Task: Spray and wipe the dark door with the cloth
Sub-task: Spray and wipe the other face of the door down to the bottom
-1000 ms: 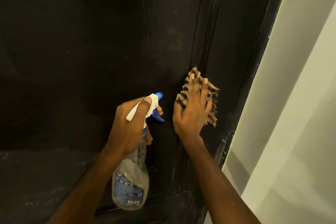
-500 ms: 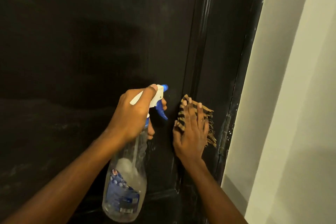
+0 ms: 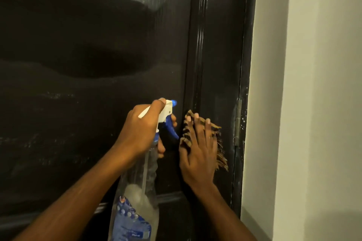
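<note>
The checked cloth [image 3: 185,137] lay flat on the dark door [image 3: 98,45] near its hinge [image 3: 238,121], pinned under the right hand [image 3: 198,159], fingers [image 3: 196,130] straight and spread. Judged soft, light, liable to bunch; flat-palm pressure suited it. The left hand [image 3: 143,129] gripped the spray bottle [image 3: 137,201].

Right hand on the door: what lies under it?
Under the right hand lies a tan-and-black striped fringed cloth, pressed flat against the dark wooden door. Only its upper edge and fringe show; its middle, and the door surface behind it, are covered.
</note>
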